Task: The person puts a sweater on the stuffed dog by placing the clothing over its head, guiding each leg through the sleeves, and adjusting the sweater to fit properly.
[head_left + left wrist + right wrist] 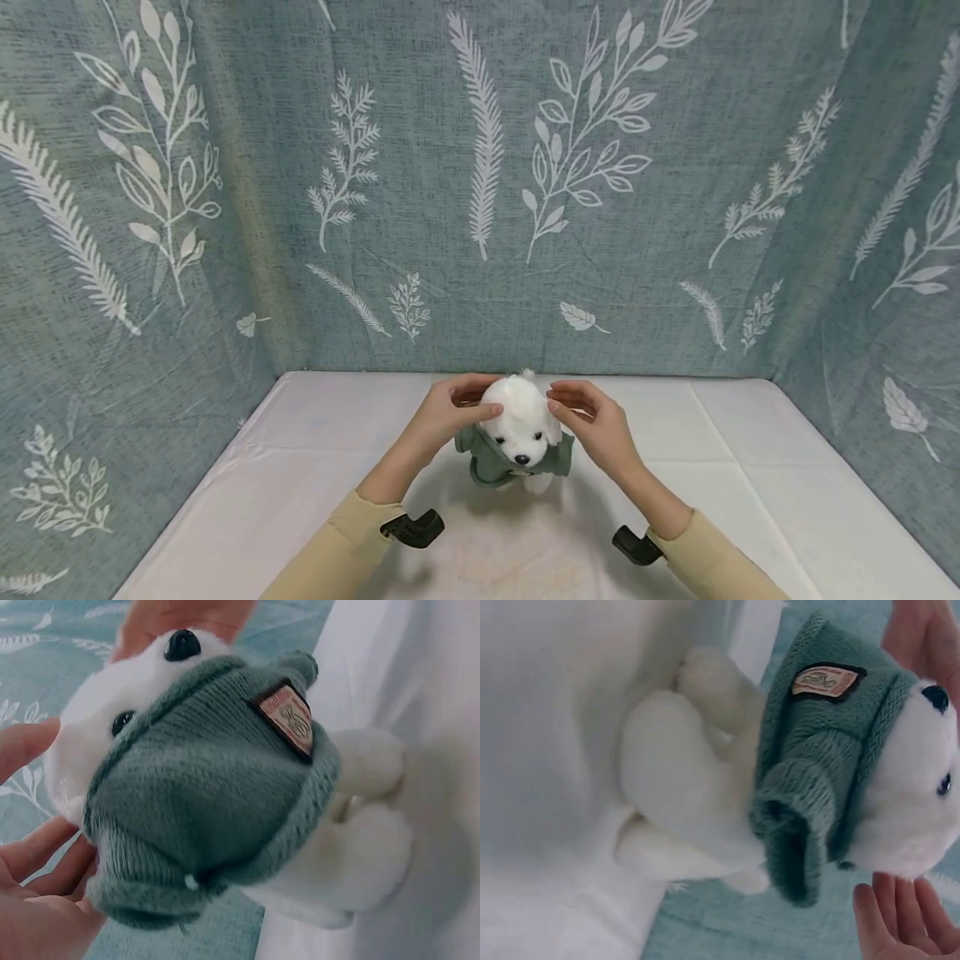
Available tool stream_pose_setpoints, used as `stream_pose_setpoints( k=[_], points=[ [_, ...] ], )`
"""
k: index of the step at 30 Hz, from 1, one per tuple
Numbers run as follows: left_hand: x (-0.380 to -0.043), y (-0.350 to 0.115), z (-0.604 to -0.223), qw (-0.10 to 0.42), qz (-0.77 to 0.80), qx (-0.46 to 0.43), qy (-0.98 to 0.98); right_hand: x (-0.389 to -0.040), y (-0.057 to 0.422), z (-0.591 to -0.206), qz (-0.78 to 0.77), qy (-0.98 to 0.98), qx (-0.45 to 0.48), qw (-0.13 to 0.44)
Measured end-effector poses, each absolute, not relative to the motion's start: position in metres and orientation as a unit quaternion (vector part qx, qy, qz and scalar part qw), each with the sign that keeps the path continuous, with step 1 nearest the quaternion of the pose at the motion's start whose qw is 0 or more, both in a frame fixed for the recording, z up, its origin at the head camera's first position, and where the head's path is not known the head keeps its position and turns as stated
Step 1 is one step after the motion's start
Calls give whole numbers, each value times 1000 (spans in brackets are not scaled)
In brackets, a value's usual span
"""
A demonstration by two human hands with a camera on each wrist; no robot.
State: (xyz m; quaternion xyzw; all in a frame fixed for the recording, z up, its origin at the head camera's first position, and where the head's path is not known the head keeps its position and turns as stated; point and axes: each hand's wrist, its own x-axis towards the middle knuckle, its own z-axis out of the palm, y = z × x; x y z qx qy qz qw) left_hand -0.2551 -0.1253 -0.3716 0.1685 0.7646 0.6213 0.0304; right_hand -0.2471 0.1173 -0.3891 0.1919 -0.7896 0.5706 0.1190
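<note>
A white plush dog (516, 410) stands upright on the white table, facing me. Round its neck and upper body sits a green knitted sweater (195, 765) with a pinkish patch (825, 681) on the front. One sleeve (802, 832) hangs with its cuff gaping and no paw showing in it. My left hand (441, 412) cups the side of the dog's head, thumb at the front and fingers partly hidden behind. On the other side, my right hand (606, 425) is beside the head with fingers loosely bent; whether they touch it I cannot tell.
The white-covered table (322, 450) is bounded by a grey-green leaf-patterned curtain (420, 208) at the back and both sides. Black wrist devices (416, 529) jut from both sleeves near the table's front.
</note>
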Motion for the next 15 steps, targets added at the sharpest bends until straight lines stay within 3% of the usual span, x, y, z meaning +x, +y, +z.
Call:
stream_pose_setpoints(
  k=[7, 15],
  points=[
    [-253, -142, -377, 32, 624, 160, 764, -250, 98, -379, 515, -809, 257, 121],
    [-253, -159, -389, 70, 618, 163, 766, -254, 87, -382, 484, -830, 247, 128]
  ],
)
